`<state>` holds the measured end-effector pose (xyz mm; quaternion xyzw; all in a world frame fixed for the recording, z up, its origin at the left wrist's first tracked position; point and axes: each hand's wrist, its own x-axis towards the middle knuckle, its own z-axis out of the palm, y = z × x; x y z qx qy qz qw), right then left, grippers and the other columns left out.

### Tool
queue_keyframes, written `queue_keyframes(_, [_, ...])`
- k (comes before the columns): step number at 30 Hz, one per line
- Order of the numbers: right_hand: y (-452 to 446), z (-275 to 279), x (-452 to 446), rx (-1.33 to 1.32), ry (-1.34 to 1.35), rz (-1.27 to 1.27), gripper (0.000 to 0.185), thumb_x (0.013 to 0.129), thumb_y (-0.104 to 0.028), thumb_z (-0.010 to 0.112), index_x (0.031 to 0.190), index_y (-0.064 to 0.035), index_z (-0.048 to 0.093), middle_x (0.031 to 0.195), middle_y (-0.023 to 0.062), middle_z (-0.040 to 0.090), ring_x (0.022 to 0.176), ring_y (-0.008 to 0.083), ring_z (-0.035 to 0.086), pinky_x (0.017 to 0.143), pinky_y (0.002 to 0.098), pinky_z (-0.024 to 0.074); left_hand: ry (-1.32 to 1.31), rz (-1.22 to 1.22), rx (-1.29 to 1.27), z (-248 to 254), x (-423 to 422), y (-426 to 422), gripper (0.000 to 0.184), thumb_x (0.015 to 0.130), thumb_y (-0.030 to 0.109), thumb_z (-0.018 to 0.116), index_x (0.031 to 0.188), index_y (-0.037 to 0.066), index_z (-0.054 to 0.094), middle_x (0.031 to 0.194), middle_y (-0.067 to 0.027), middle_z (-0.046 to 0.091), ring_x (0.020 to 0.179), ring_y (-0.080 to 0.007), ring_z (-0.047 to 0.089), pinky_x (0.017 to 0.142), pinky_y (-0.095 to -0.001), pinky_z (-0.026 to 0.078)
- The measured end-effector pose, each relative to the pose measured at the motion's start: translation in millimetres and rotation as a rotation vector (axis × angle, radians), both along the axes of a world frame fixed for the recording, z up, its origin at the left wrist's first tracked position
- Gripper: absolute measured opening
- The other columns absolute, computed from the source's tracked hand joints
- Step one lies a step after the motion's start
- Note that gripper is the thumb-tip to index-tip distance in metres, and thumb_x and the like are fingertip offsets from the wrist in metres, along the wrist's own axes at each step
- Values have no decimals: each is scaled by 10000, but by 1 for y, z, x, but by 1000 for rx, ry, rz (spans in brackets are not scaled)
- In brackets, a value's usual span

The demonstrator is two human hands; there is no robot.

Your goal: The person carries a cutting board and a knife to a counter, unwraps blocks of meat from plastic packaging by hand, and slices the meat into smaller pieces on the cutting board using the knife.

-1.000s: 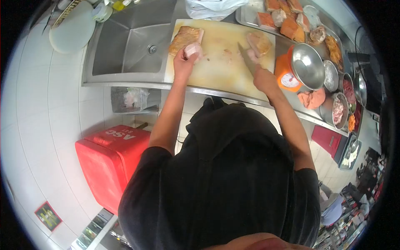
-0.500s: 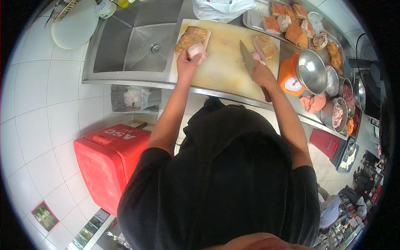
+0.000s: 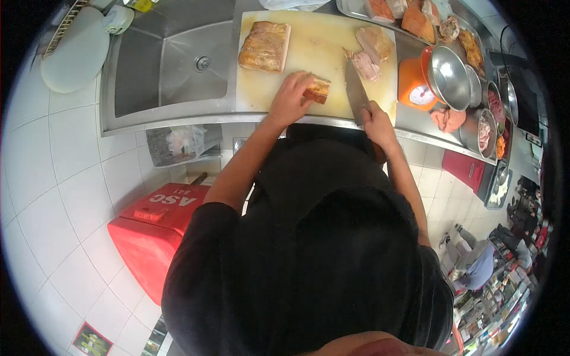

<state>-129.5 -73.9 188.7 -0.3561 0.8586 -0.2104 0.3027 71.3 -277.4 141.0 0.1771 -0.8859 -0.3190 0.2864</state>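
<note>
My left hand [image 3: 291, 98] is closed around a small chunk of cooked meat [image 3: 319, 90] with a browned crust, near the front of the white cutting board [image 3: 323, 53]. In my right hand [image 3: 378, 124] is the handle of a large kitchen knife [image 3: 356, 92]. Its wide blade lies over the board, pointing away from me. A bigger browned meat slab [image 3: 264, 47] rests at the board's far left. At the right, beside the knife tip, sit a pale meat piece [image 3: 375, 43] and some pinkish meat scraps [image 3: 364, 64].
A steel sink [image 3: 172, 68] adjoins the board on the left. To the right stand an orange scale [image 3: 415, 89] with a steel bowl [image 3: 446, 77], a crumpled orange cloth [image 3: 448, 120] and bowls of meat. A tray [image 3: 389, 25] of meat blocks is behind. A red box [image 3: 148, 222] stands below left.
My left hand has brought the meat chunk nearer to me and rightward, its browned side now showing. My right hand and the knife have come slightly closer to the board's front edge.
</note>
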Motion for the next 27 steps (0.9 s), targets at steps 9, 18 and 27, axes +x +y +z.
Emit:
queue_keyframes(9, [-14, 21, 13, -16, 85, 181, 206, 975, -210, 574, 1044, -19, 536, 853, 325, 656, 858, 513, 642, 758, 572, 504, -67, 32, 96, -11, 6, -6, 658, 757, 104, 786, 1363, 48, 536, 1247, -198, 569, 1204, -394, 528, 1040, -462, 441])
queue_keyframes(18, [-45, 33, 8, -6, 161, 326, 202, 970, -212, 573, 1041, -26, 542, 833, 293, 669, 837, 503, 648, 755, 572, 506, -99, 81, 175, -11, 4, -6, 644, 768, 116, 800, 1363, 74, 554, 1283, -188, 593, 1230, -382, 536, 1062, -440, 442])
queue_keyframes(27, [-51, 31, -21, 35, -30, 196, 261, 964, -204, 555, 1097, 21, 553, 950, 334, 667, 926, 498, 650, 824, 537, 510, 34, 188, 363, -24, -27, -9, 501, 808, 135, 814, 1252, 4, 621, 1150, -181, 693, 1039, -301, 684, 909, -373, 548])
